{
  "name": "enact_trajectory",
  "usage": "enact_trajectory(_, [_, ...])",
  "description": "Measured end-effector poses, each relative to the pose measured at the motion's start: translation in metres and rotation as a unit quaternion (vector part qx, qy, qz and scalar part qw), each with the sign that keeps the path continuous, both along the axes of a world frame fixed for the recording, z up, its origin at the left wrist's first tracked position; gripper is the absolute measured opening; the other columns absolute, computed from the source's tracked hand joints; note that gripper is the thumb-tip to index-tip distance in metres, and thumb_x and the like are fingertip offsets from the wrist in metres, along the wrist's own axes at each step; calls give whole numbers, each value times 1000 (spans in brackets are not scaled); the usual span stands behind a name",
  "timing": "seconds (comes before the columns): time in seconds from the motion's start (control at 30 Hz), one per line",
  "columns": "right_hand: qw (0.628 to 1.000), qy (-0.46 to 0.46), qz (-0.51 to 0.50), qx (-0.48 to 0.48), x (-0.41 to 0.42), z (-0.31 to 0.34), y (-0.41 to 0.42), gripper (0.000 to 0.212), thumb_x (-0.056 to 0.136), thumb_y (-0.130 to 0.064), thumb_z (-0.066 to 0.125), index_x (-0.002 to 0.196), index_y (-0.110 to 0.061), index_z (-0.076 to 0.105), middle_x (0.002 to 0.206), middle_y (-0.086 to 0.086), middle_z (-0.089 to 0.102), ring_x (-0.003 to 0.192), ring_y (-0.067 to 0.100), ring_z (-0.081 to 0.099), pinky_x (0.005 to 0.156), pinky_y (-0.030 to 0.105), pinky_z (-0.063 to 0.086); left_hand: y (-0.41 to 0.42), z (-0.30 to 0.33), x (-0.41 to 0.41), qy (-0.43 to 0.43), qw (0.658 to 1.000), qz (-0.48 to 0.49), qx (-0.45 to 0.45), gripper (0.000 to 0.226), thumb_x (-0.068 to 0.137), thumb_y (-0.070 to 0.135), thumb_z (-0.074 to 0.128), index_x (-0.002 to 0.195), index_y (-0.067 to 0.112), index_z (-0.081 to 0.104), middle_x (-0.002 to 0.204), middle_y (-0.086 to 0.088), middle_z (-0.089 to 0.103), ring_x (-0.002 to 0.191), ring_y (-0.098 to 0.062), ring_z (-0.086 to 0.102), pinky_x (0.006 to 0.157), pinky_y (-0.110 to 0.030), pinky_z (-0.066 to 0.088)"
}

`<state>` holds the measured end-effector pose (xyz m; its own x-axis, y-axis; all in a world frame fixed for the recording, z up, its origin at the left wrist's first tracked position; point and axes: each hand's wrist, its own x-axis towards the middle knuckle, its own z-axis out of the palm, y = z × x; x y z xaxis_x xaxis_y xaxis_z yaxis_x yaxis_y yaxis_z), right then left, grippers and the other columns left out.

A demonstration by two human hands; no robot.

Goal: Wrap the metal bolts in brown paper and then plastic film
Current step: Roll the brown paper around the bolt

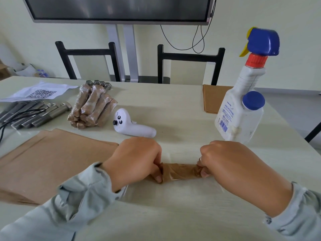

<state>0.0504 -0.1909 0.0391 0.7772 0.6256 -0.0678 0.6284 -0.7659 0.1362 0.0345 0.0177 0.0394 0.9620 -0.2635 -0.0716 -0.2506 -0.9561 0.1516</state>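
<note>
A bolt wrapped in brown paper [179, 172] lies crosswise on a sheet of clear plastic film [173, 190] near the table's front. My left hand [135, 159] pinches its left end and my right hand [231, 164] pinches its right end. Film covers the bundle. A stack of brown paper sheets [52, 162] lies at the left. Several bare metal bolts [34, 113] lie at the far left. A pile of wrapped bolts [92, 106] sits behind the paper, with a few bare bolt heads [99, 83] beyond it.
A white handheld controller [132, 125] lies just behind my hands. A white spray bottle [243, 94] with a blue head stands at the right, cardboard [212, 99] behind it. A QR-code sheet [40, 93] lies at the back left. Two black chairs [189, 63] stand beyond the table.
</note>
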Motion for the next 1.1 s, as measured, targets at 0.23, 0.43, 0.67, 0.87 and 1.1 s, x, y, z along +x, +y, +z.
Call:
enact_trajectory(0.23, [1000,-21,9,-5,-2,-2,-2,19,95,-26,40,78,-22,46,72,-6,39,78,14,51,46,22,17,-7,-8,-32,-118,992,-27,39,11,85,23,54,79,23,63,83,10,57,81,-11,54,57,-19,37])
enact_trajectory(0.43, [1000,-18,-7,-20,-2,-4,1,17,94,-23,42,77,-23,45,70,-8,34,77,15,46,46,22,17,-10,-13,-56,-134,982,-96,88,39,62,0,32,50,18,63,63,4,58,55,-11,57,40,-16,35])
enact_trajectory(0.67, [999,-32,10,-20,-9,0,-1,22,97,-22,39,89,-23,60,71,-7,34,78,11,44,46,20,17,17,-22,-34,-110,993,-3,48,21,90,19,48,102,31,60,85,8,52,95,-13,41,53,-24,36])
enact_trajectory(0.87, [999,-29,5,-22,-10,1,0,22,95,-21,38,90,-22,60,71,-7,34,79,11,44,46,21,17,13,-9,-34,-115,993,15,-4,18,94,35,41,99,33,58,90,13,52,67,-6,32,63,-23,33])
enact_trajectory(1.1, [999,-30,0,-17,-13,3,2,24,95,-18,38,97,-20,62,72,-8,33,82,13,45,47,21,19,1,-11,-32,-116,991,14,-57,13,97,21,35,94,26,47,86,9,55,67,-5,34,56,-16,32])
